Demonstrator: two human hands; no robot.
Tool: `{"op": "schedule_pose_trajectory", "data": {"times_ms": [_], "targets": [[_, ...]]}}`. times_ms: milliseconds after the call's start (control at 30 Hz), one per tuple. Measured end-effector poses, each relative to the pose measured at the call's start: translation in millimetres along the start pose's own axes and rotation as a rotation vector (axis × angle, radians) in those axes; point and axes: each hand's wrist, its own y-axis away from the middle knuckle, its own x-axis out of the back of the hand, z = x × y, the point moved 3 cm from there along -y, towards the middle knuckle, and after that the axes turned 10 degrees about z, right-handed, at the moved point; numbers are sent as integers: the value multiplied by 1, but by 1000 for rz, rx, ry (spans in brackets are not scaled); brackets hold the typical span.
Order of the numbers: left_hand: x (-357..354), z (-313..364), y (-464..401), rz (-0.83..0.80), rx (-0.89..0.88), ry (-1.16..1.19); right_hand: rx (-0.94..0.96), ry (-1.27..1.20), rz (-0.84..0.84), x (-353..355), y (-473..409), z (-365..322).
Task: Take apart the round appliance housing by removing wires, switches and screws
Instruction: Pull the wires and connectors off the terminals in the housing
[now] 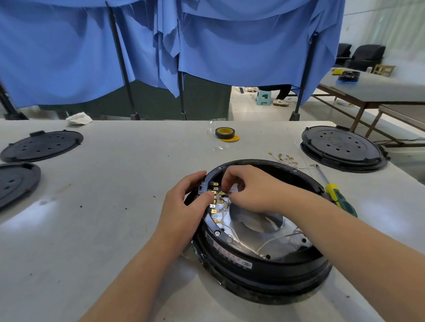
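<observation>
Leftmost, two black perforated covers (41,145) lay on the grey table (115,189). Centrally, the left hand (184,206) braced the rim of the round appliance housing (258,232), its grip curled around the edge. The right hand (246,188) reached inside, its grip pinched narrowly on a brass wire terminal (223,193). Rightward lay loose wires (283,157), a yellow-green screwdriver (334,192) and another housing (342,148).

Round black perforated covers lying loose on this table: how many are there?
3. Two sit at the left, one at the far left and one nearer the table's edge; one sits at the right, apparently atop another housing.
</observation>
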Motion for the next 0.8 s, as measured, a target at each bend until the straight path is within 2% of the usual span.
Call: {"op": "schedule_pose_trajectory", "data": {"times_ms": [167, 300, 600, 800], "targets": [[-1, -1, -1, 8, -4, -5, 103, 8, 63, 8, 7, -8], [-1, -1, 0, 15, -11, 0, 123, 4, -27, 8, 13, -18], [-2, -1, 0, 8, -19, 15, 129, 258, -74, 1, 25, -35], [-2, -2, 0, -2, -19, 21, 17, 79, -84, -12, 26, -23]]}}
